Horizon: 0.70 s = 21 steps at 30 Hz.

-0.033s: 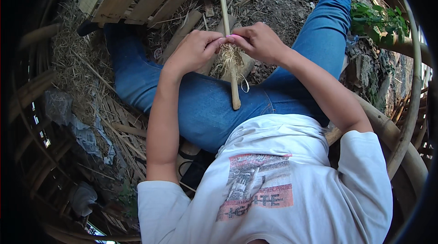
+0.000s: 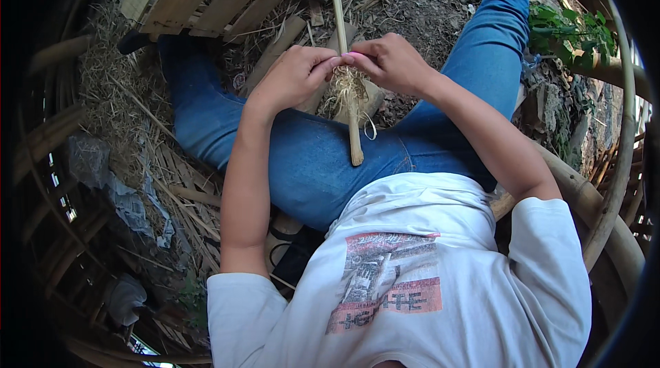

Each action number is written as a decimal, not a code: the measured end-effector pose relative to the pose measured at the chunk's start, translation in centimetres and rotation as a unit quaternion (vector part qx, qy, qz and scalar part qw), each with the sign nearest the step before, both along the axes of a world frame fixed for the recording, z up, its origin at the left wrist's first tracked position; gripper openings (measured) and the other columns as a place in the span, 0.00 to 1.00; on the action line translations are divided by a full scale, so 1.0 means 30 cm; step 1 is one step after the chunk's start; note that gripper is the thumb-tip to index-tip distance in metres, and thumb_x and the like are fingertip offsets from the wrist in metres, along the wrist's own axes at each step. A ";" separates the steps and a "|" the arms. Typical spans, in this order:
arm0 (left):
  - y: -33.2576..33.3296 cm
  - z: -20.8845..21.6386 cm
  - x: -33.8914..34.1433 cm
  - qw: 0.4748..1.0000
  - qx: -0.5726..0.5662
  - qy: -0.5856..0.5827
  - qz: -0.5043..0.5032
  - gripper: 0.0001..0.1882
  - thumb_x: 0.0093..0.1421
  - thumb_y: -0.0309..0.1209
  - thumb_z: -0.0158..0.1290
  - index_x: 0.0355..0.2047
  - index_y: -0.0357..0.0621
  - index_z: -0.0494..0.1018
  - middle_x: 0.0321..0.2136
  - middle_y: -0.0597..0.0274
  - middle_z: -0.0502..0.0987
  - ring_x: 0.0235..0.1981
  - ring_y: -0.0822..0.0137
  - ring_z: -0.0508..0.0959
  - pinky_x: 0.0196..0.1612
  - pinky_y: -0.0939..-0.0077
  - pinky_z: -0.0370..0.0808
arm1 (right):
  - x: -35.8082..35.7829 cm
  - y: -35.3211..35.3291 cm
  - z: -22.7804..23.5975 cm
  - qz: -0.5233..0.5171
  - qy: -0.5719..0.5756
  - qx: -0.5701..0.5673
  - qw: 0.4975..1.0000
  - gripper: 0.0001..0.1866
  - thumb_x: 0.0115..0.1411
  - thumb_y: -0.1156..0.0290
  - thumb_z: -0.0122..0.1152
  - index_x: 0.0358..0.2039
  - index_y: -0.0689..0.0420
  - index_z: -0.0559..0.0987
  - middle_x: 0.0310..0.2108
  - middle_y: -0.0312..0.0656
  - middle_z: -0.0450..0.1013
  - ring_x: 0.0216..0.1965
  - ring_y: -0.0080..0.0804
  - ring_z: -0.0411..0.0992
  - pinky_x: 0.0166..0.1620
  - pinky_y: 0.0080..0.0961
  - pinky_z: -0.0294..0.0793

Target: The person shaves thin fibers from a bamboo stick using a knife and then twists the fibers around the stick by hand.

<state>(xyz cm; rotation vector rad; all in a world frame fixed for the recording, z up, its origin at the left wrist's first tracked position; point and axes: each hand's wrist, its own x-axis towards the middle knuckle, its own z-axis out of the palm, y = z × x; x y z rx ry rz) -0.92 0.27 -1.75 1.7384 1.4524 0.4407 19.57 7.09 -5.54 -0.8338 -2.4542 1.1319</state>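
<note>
We are holding a slender wooden stick [image 2: 339, 10] between our left hand [image 2: 290, 79] and right hand [image 2: 397, 65], both equally near, its long axis running away beyond the fingers and back toward our jeans [image 2: 302, 165]. Fibrous shavings [image 2: 346, 86] are hanging just nearside of the fingertips. Both hands are pinching the stick, thumbs pressing; whether they are catching fibre too, we cannot tell.

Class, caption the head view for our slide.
Left hand and right hand meet at a pale stick with frayed fibres, its near end over blue jeans.
</note>
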 end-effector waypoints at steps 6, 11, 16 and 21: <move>0.085 0.009 -0.018 0.997 0.048 0.050 0.045 0.11 0.64 0.35 0.50 0.34 0.40 0.77 0.21 0.49 0.75 0.24 0.52 0.76 0.30 0.61 0.71 | -0.046 0.112 0.004 -0.016 0.002 0.050 0.999 0.18 0.63 0.51 0.56 0.35 0.52 0.85 0.16 0.46 0.72 0.20 0.46 0.73 0.27 0.39 0.72; 0.234 0.017 -0.057 0.986 0.106 0.119 0.055 0.11 0.64 0.34 0.51 0.41 0.42 0.78 0.25 0.55 0.80 0.26 0.65 0.78 0.33 0.68 0.73 | -0.092 0.243 -0.025 -0.068 0.049 0.195 0.977 0.16 0.63 0.51 0.56 0.34 0.49 0.84 0.16 0.43 0.73 0.21 0.44 0.74 0.27 0.38 0.73; 0.241 0.032 -0.056 0.973 0.139 0.178 0.048 0.11 0.64 0.37 0.51 0.42 0.50 0.80 0.26 0.57 0.80 0.26 0.59 0.79 0.33 0.65 0.73 | -0.107 0.243 -0.062 -0.091 0.074 0.237 0.964 0.15 0.64 0.52 0.56 0.32 0.47 0.82 0.17 0.42 0.73 0.21 0.44 0.75 0.27 0.39 0.73; 0.242 0.024 -0.062 0.972 0.159 0.170 0.041 0.12 0.65 0.37 0.51 0.42 0.47 0.79 0.25 0.52 0.78 0.25 0.56 0.78 0.31 0.64 0.72 | -0.108 0.247 -0.061 -0.072 0.070 0.192 0.976 0.15 0.64 0.52 0.55 0.33 0.47 0.83 0.17 0.43 0.73 0.21 0.45 0.74 0.27 0.40 0.73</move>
